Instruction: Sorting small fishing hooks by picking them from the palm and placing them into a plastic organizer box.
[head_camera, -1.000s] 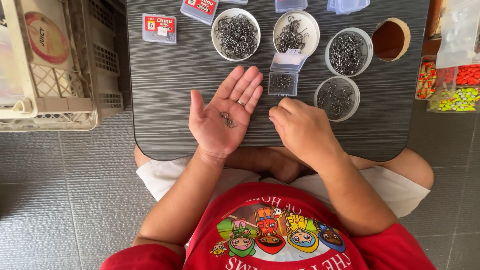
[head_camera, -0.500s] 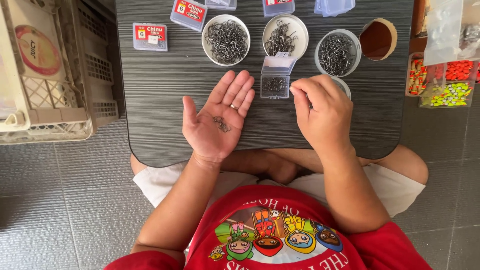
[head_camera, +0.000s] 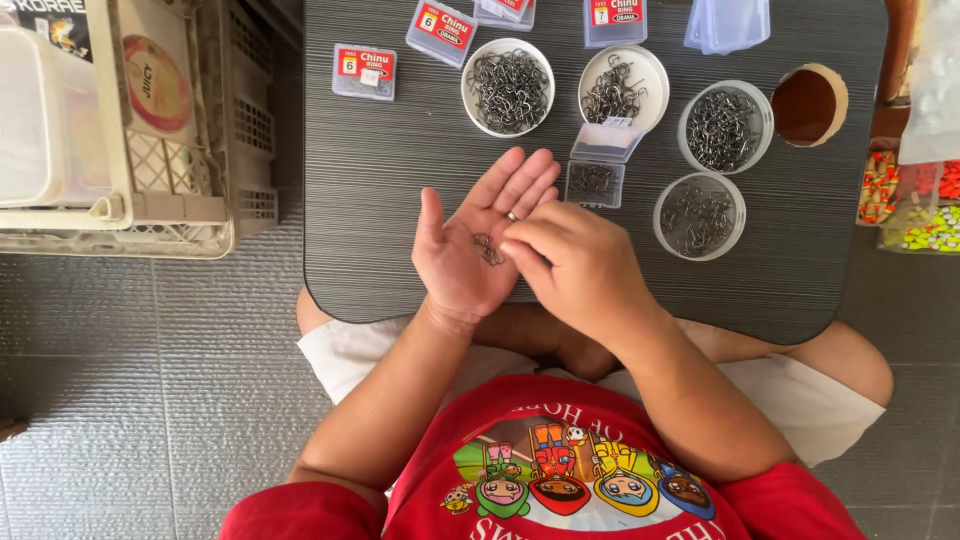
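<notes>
My left hand (head_camera: 472, 245) lies palm up over the near edge of a dark grey table (head_camera: 380, 170), fingers spread, with a few small metal fish hooks (head_camera: 487, 250) resting in the palm. My right hand (head_camera: 575, 265) hovers over the palm's right side, its fingertips pinched together at the hooks. Just beyond the fingers sits a small clear plastic box (head_camera: 596, 172) with its lid open and hooks inside.
Several round white bowls of hooks (head_camera: 508, 88) stand across the table's far half, with small red-labelled hook boxes (head_camera: 365, 72) and a brown-lined cup (head_camera: 808, 104). A beige plastic crate (head_camera: 150, 150) is on the left; bags of coloured beads (head_camera: 915, 205) lie at the right.
My right hand has moved left from the bowl at the right and now meets the left palm. The left hand stays palm up with hooks in it.
</notes>
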